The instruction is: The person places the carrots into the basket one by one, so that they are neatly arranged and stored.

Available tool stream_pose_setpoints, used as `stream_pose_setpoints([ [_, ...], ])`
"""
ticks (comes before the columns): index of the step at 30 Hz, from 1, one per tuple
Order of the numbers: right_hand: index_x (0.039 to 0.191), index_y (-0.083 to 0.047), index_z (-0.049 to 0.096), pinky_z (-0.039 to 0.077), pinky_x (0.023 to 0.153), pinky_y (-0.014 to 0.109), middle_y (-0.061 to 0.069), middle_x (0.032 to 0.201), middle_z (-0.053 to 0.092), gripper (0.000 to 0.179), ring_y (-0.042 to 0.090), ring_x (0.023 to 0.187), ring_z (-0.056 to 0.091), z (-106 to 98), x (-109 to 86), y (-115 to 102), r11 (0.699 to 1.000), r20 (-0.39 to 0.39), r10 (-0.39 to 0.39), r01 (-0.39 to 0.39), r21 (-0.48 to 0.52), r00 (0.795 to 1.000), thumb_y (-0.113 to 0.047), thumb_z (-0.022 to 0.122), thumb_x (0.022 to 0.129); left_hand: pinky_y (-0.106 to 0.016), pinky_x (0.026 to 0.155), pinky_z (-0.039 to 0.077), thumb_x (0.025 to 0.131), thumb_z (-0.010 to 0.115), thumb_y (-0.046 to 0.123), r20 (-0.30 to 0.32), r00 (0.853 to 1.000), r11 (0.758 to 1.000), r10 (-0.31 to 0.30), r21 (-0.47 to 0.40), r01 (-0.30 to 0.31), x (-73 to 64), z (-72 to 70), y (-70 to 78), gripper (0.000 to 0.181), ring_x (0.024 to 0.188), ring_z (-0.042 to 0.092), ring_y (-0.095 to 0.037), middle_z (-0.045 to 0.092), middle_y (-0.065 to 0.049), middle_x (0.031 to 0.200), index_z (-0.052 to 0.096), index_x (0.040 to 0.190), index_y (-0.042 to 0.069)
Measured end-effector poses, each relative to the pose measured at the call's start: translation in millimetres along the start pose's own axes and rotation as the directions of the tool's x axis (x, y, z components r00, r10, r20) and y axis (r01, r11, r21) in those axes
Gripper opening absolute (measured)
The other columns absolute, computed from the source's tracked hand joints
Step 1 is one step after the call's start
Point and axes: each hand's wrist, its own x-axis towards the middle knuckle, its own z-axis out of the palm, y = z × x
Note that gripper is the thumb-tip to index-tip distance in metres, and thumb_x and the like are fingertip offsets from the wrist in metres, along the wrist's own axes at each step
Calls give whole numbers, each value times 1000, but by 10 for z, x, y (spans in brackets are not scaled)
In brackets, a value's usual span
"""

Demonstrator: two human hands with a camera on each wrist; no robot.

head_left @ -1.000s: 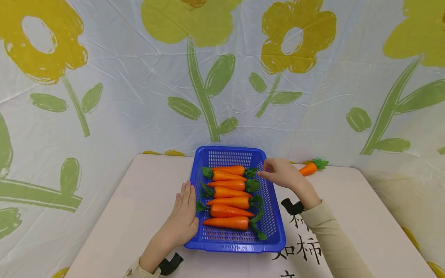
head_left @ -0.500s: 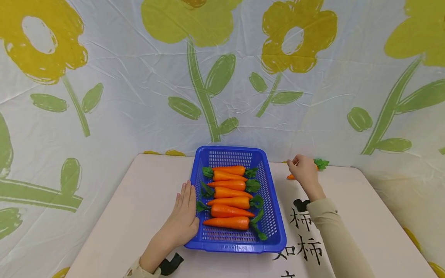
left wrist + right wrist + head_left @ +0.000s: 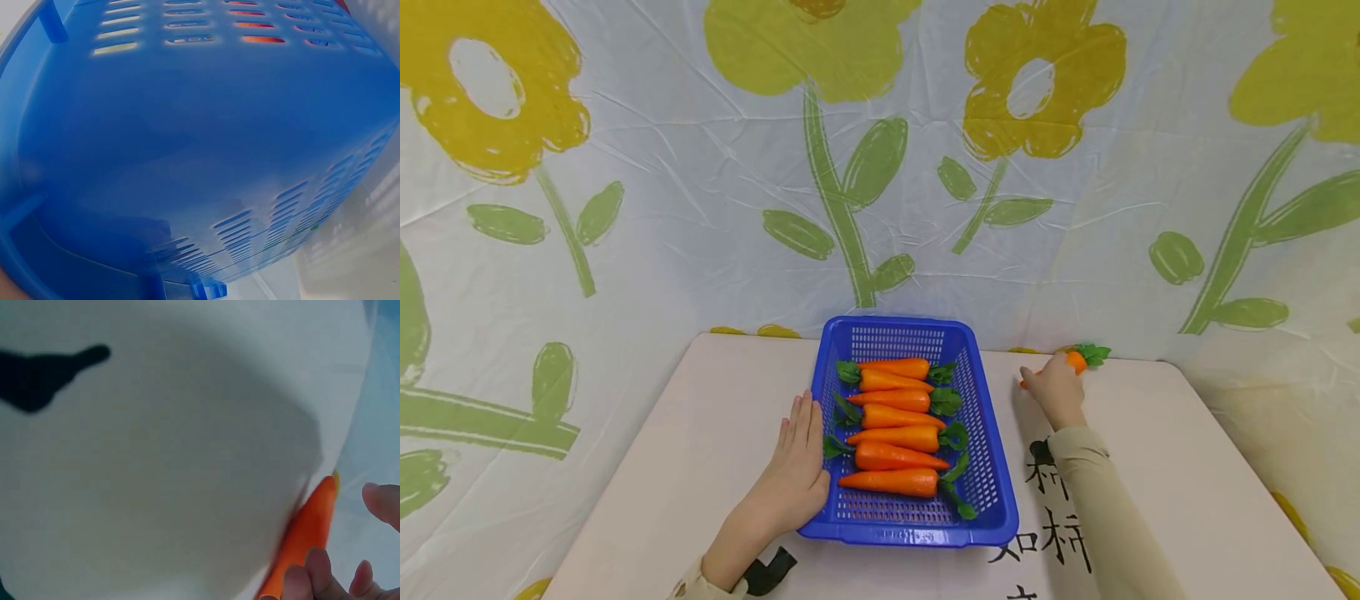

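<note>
A blue plastic basket [image 3: 910, 536] holds several orange carrots [image 3: 891, 481] with green leaves, laid in a row. My left hand [image 3: 790, 479] rests flat along the basket's left side, fingers straight; the left wrist view is filled by the slotted basket wall [image 3: 187, 119]. Outside the basket to the right, a single carrot [image 3: 1077, 361] lies near the table's back edge. My right hand [image 3: 1056, 393] is over this carrot and hides its middle. In the right wrist view, fingertips [image 3: 317, 567] lie over the carrot [image 3: 312, 519], while another digit stands apart from it.
The pale table [image 3: 700, 433] carries black brush-written characters [image 3: 1063, 533] right of the basket. A white cloth [image 3: 700, 167] printed with yellow flowers hangs directly behind the table.
My right hand has gone from the basket's right rim to the lone carrot on the right and lowered onto it. My left hand and the basket have stayed in place.
</note>
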Motion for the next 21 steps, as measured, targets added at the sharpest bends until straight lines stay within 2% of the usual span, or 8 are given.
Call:
stream_pose_setpoints([
  [3, 115, 19, 41, 53, 65, 58, 40, 94, 58, 65, 56, 85, 60, 53, 1, 20, 1000, -10, 29, -29, 4, 1000, -35, 66, 89, -60, 117, 7, 90, 50, 6, 8, 1000, 1000, -3, 6, 3, -1, 5, -6, 80, 149, -8, -42, -14, -26, 161, 4, 152, -14],
  [7, 113, 18, 39, 51, 67, 60, 44, 96, 56, 63, 57, 86, 60, 74, -29, 51, 998, -22, 57, -56, 38, 998, -31, 67, 87, -60, 117, 7, 90, 50, 6, 14, 1000, 1000, -6, 3, 6, -7, -3, 0, 80, 149, -8, -42, -15, -24, 161, 3, 152, -14],
  [10, 110, 16, 38, 50, 64, 58, 40, 91, 56, 55, 54, 81, 60, 50, -69, 72, 996, -17, 66, -65, 59, 998, -26, 64, 84, -60, 117, 7, 90, 50, 6, 13, 1000, 1000, -8, -4, 8, -10, -13, 8, 80, 149, -9, -41, -15, -24, 161, 4, 152, -14],
  [14, 106, 14, 38, 48, 59, 54, 32, 84, 54, 51, 48, 73, 57, -21, -123, 111, 994, 27, 83, -84, 75, 996, -23, 62, 81, -60, 117, 8, 90, 50, 6, 11, 1000, 1000, -10, 15, 10, -9, -18, 6, 80, 149, -9, -41, -14, -25, 161, 4, 152, -14],
  [21, 118, 26, 31, 49, 74, 58, 37, 100, 47, 77, 53, 87, 54, -142, -199, 282, 986, 100, 129, -139, 94, 987, -34, 66, 85, -61, 116, 8, 89, 49, 6, 5, 1000, 1000, -5, 5, 5, -12, -17, 9, 80, 149, -9, -41, -13, -26, 162, 4, 152, -15],
])
